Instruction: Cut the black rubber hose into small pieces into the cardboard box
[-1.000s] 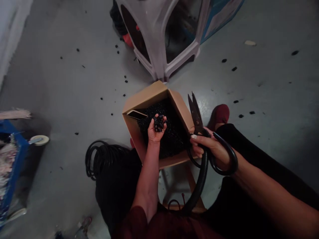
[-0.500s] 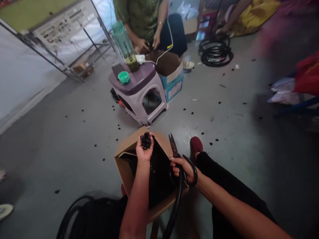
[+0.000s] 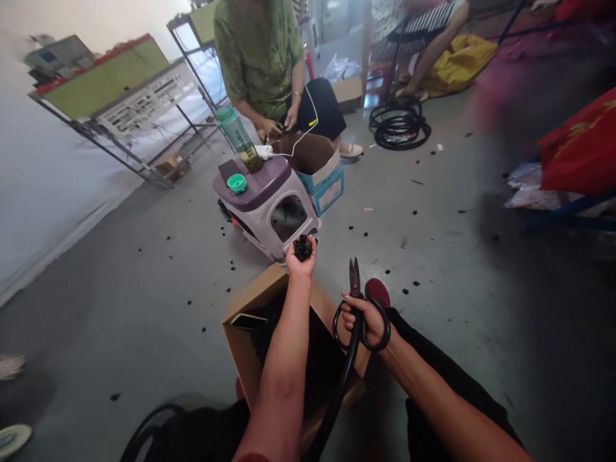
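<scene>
My left hand (image 3: 299,264) is cupped palm up, shut on a small heap of black plastic pieces (image 3: 303,248), and it is out past the far edge of a cardboard box (image 3: 255,343). More black pieces fill the box, partly hidden by my left forearm. A smartphone (image 3: 248,321) lies inside against the box wall. My right hand (image 3: 368,321) holds black-handled shears (image 3: 355,279), blades pointing up and nearly closed. A black corrugated tube (image 3: 342,385) runs down from those handles across the box.
A purple-and-white plastic stool (image 3: 267,212) stands just beyond the box, with a green bottle (image 3: 239,138) on it. A seated co-worker (image 3: 257,58) works behind it. A coil of black tube (image 3: 399,125) lies on the grey floor, which is scattered with black pieces.
The view has tilted up from the box toward the far room. My left hand has risen past the box's far edge, and the shears' blades have closed from wide apart.
</scene>
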`<state>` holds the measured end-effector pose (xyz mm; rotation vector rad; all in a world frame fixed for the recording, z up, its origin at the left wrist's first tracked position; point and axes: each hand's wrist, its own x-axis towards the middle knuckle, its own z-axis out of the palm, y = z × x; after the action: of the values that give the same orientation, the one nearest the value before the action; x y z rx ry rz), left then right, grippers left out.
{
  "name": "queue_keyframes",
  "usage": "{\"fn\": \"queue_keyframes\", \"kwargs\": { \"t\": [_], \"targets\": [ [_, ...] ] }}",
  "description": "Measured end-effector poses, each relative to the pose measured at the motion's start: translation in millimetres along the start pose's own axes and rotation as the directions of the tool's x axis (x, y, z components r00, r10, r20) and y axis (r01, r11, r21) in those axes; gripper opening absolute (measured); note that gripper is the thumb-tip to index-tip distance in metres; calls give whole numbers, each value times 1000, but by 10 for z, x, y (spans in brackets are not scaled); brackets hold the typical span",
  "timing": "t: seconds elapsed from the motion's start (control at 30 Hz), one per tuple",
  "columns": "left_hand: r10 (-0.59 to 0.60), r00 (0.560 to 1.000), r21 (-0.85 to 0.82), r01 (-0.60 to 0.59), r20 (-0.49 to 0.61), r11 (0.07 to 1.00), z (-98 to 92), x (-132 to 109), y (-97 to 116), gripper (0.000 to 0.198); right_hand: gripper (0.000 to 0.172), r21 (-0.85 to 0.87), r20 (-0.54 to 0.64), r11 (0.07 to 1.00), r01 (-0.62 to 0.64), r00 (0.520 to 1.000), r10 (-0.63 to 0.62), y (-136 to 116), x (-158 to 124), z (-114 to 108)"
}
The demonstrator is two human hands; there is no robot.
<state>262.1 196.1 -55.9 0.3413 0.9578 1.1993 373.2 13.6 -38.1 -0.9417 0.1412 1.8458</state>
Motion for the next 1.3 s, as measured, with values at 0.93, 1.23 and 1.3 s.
{"fn": "queue_keyframes", "kwargs": {
  "t": [0.93, 1.23, 1.3],
  "targets": [
    [-107, 992, -361, 79, -59, 929, 210, 237, -53, 38, 33, 98, 98, 995, -15, 995, 5, -76, -68, -24],
    [-133, 990, -435, 96, -55, 895, 245, 246, 7, 37, 34, 93, 25, 994, -52, 998, 50, -41, -86, 90],
    [-137, 989, -444, 102, -47, 890, 262, 232, 26, 38, 35, 89, 29, 994, -68, 997, 66, -17, -62, 109]
  ]
}}
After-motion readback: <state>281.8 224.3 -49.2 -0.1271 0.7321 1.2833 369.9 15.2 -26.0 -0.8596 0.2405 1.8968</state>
